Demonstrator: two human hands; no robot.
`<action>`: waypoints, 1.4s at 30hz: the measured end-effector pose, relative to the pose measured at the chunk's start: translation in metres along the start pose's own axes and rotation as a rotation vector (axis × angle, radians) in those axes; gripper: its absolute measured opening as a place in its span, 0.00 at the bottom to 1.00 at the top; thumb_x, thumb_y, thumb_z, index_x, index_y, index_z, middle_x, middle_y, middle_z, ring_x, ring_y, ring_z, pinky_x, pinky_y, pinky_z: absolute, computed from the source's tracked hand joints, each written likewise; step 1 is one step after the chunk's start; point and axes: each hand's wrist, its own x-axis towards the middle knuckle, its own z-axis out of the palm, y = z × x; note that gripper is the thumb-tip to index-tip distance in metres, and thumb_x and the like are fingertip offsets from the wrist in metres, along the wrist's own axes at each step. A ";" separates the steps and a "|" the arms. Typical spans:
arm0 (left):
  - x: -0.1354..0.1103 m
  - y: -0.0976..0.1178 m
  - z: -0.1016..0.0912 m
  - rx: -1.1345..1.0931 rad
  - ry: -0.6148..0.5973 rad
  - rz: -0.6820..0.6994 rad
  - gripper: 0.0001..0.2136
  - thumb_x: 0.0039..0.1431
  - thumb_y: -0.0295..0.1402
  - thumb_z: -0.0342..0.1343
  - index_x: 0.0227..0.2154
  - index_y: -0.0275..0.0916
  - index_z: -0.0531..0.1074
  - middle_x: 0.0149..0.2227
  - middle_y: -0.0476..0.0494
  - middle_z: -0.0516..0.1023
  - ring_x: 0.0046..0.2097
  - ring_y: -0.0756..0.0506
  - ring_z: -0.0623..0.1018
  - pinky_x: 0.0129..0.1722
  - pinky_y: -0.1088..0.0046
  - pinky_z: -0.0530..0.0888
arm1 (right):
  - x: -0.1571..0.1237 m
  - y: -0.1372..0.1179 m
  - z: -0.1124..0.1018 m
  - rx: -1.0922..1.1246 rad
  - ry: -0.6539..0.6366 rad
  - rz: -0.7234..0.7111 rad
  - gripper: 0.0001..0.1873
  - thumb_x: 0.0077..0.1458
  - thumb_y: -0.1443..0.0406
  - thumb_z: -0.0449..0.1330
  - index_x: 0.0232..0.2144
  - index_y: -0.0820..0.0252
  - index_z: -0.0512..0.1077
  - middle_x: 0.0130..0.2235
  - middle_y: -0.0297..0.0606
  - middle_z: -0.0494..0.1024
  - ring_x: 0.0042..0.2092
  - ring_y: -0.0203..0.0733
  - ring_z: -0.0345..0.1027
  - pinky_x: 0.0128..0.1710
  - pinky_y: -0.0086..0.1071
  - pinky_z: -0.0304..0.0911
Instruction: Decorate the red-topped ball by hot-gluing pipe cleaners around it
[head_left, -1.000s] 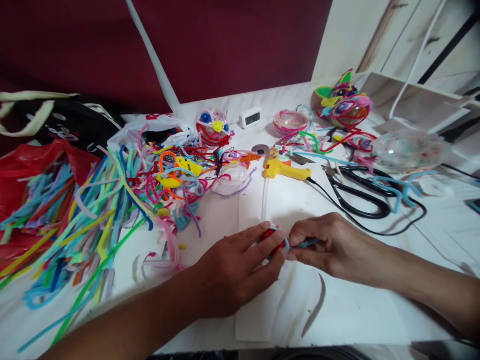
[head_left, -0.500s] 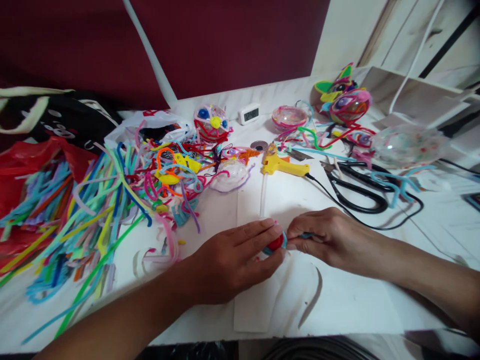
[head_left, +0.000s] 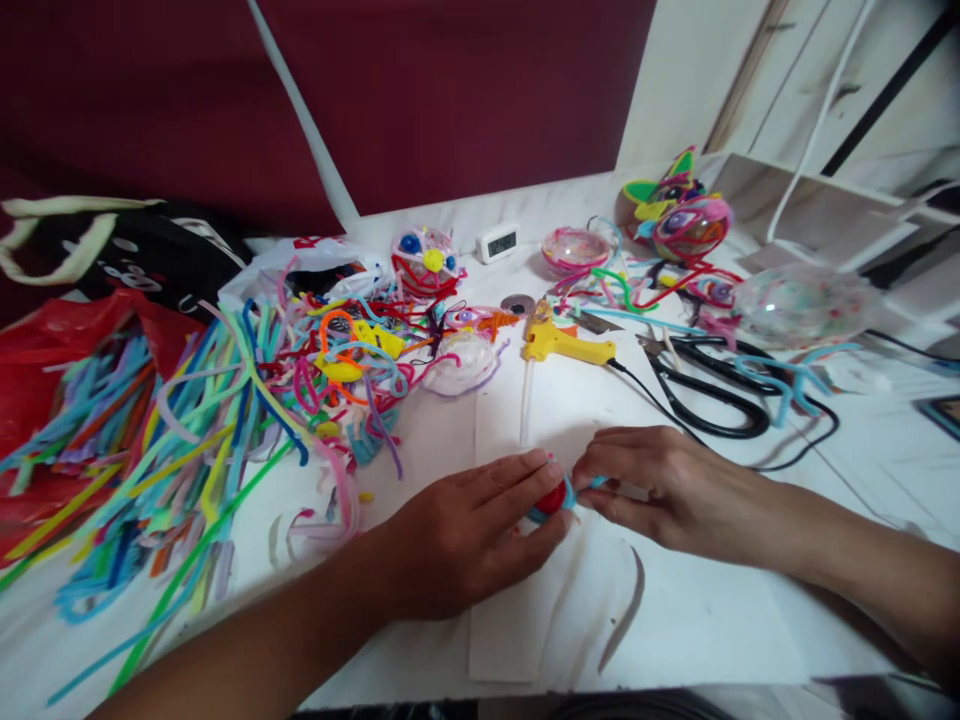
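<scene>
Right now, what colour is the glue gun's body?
The glue gun's body is yellow, clearest in head view.

The head camera looks forward and down over the nearby table [head_left: 420,655].

We see red and light blue on the craft piece [head_left: 553,499], yellow on the glue gun [head_left: 574,345], black on the scissor handles [head_left: 756,415], rainbow hues across the pipe cleaners [head_left: 191,450], red on their bag [head_left: 67,330], maroon on the panel [head_left: 480,100] and grey veining on white trim [head_left: 540,205].

Craft piece [head_left: 553,497] before glue gun [head_left: 574,346] (pipe cleaners [head_left: 206,440] left, scissors [head_left: 714,384] right).
</scene>
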 end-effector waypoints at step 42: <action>-0.002 0.005 0.011 0.299 0.177 0.097 0.12 0.59 0.31 0.57 0.45 0.32 0.70 0.50 0.29 0.76 0.57 0.39 0.72 0.58 0.58 0.71 | 0.094 0.042 -0.040 -0.942 0.208 0.427 0.19 0.59 0.59 0.57 0.51 0.61 0.67 0.51 0.42 0.71 0.47 0.44 0.69 0.45 0.45 0.68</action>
